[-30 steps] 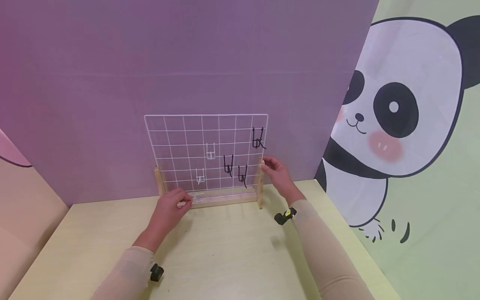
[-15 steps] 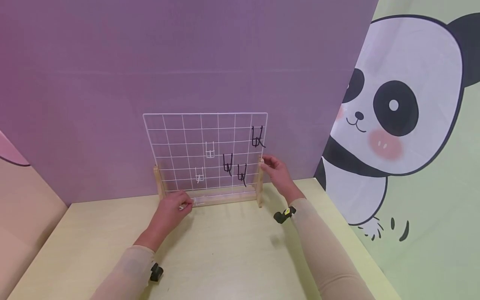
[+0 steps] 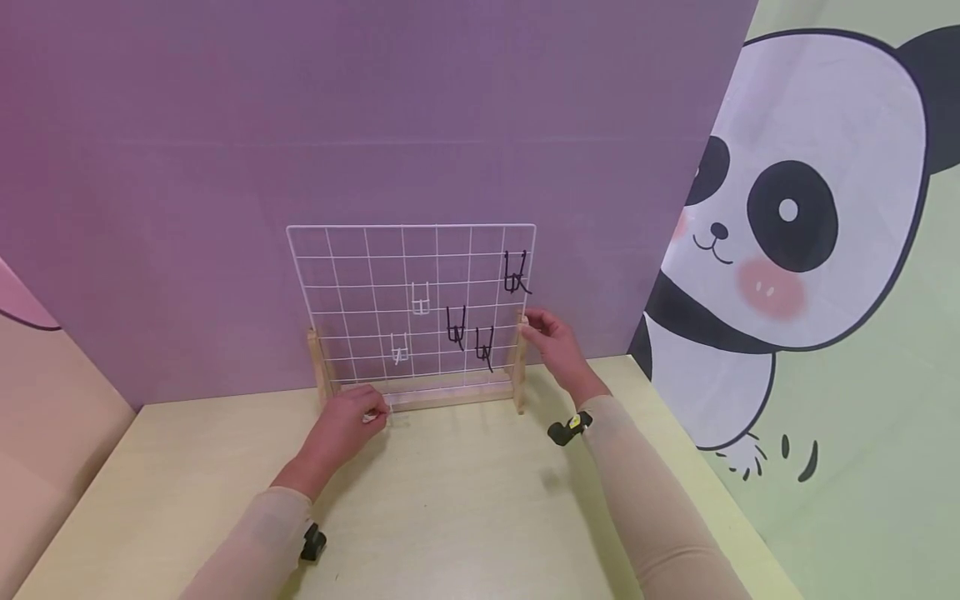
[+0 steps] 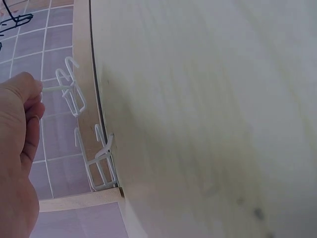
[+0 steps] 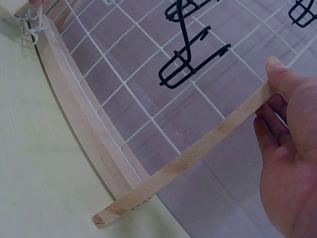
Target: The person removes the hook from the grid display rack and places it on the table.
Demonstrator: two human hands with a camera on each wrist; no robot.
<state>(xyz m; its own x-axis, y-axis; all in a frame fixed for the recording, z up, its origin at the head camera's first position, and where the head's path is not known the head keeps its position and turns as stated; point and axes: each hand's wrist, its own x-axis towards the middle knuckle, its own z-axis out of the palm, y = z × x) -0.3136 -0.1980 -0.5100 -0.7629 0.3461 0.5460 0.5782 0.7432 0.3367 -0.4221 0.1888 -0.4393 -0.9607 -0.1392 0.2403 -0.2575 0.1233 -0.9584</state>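
My left hand [image 3: 347, 421] is low at the front left of a white wire grid panel [image 3: 360, 275]. It pinches a white wire hook [image 4: 73, 91] by its prong, with the hook's two bent ends in front of the wooden base bar [image 3: 450, 400]. A second white hook [image 4: 101, 166] appears near the bar's left end in the left wrist view; my hand covers that area in the head view. My right hand [image 3: 558, 346] grips the top of the right wooden post [image 5: 198, 153], thumb on one face and fingers behind.
Black hooks [image 3: 456, 327] hang at the right half of the grid, and white hooks [image 3: 421, 302] hang near its middle. The stand is on a pale wooden table [image 3: 450, 500] before a purple wall [image 3: 375, 108]. A panda mural [image 3: 817, 192] covers the right wall.
My left hand has shifted slightly right and down, and the hook in it has turned downward from lying across the base bar. My right hand has stayed on the post.
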